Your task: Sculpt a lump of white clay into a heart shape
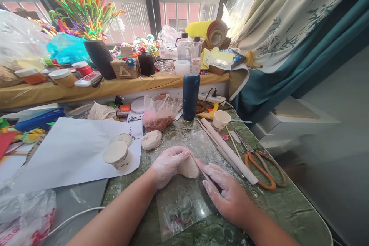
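My left hand (167, 163), dusted with white, is closed around a pale lump of clay (188, 168). Its thumb lies along the top of the lump. From the right, my right hand (221, 188), also whitened, pinches a slim tool (208, 177) whose far end meets the clay's right edge. Most of the tool is hidden by the fingers, so its exact kind is unclear. Both hands are above a clear plastic sheet (175, 211) smeared with white residue. Behind the left hand rests another pale clay lump (152, 139).
Right of the sheet lie a pale rolling rod (230, 152), thin sticks and orange-handled scissors (263, 171). A dark blue bottle (190, 96), paper cup (221, 119) and yellow glue gun (210, 112) stand behind. Lidded paper cups (117, 153) sit on white paper (72, 150) at left.
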The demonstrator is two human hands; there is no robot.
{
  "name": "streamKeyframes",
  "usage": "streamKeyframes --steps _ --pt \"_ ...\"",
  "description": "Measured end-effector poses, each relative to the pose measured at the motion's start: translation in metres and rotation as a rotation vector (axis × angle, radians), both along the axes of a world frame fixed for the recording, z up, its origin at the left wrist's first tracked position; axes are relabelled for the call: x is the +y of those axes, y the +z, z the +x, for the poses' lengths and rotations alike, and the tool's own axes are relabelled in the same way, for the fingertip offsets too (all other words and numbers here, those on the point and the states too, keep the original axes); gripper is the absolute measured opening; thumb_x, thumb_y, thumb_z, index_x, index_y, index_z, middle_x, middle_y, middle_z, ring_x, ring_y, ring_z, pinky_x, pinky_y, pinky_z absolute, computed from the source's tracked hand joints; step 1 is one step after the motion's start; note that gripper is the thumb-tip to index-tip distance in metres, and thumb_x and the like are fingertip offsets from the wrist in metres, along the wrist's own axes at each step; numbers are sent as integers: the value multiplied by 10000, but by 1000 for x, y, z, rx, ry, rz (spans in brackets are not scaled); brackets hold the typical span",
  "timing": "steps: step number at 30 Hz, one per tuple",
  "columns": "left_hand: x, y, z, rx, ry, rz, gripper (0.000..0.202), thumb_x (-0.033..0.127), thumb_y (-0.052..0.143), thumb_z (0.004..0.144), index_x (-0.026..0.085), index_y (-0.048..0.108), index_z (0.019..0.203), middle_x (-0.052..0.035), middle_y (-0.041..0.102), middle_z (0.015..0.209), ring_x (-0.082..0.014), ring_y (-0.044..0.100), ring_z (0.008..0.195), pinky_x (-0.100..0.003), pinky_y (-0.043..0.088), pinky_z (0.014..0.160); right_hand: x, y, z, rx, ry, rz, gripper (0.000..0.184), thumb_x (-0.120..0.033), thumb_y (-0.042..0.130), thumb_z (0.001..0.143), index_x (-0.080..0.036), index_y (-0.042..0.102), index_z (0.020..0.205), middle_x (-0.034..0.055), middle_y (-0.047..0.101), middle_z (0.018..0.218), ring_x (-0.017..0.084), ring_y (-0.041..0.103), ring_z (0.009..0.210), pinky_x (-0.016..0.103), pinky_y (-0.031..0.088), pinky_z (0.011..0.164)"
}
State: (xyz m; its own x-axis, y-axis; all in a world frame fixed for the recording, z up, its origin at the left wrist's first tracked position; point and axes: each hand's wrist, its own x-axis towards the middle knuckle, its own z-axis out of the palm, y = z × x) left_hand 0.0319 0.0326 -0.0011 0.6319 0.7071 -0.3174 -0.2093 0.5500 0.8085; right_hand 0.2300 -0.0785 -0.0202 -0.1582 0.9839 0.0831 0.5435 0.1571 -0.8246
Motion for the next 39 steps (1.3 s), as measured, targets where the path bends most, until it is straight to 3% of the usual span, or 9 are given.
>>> streamKeyframes --steps 16,21,26,29,33,36,39 --pt "0 -3 -1 18 9 4 388 446 894 756 130 728 908 -112 766 895 -221 724 775 -304 553 722 2 -3 2 -77 8 107 541 -273 542 992 -309 519 1531 78 661 1431 306 593 1351 514 497 1136" --pt "1 -3 -1 20 -20 10 398 461 886 762 127 732 915 -122 769 908 -233 728 801 -323 568 736 3 -2 6 -217 64 233 629 -194 507 977 -325 423 1586 78 747 1218 286 668 1212 480 567 1057" --pt "1 -1 1 55 -12 9 394 441 895 756 123 729 920 -110 761 884 -205 712 765 -300 561 723 5 9 4 -351 131 391 732 -96 435 935 -253 311 1639 96 736 1032 286 697 975 494 603 955" --pt "1 -1 1 52 -14 2 379 436 889 765 128 725 913 -106 756 890 -212 712 766 -311 559 724 4 8 1 -280 89 373 676 -134 432 971 -258 337 1629 95 735 1036 277 695 982 463 606 942" --pt "2 0 -2 -11 45 -46 387 434 896 756 143 723 943 -98 750 921 -216 711 799 -322 552 744 6 -7 3 -86 -169 242 566 -308 458 1044 -274 386 1605 115 661 1370 310 599 1290 502 489 1122" --pt "2 2 -5 -84 43 -29 382 398 905 756 147 720 977 -113 740 1031 -224 702 886 -334 543 800 10 -14 6 115 -277 163 547 -407 401 1075 -281 376 1606 105 697 1300 280 686 1122 458 553 1032" --pt "2 3 -6 -142 78 10 370 358 921 742 144 714 962 -99 728 1031 -193 681 871 -296 518 791 9 -12 5 206 -247 99 500 -448 357 1085 -326 440 1563 76 725 1218 237 706 900 416 591 925"
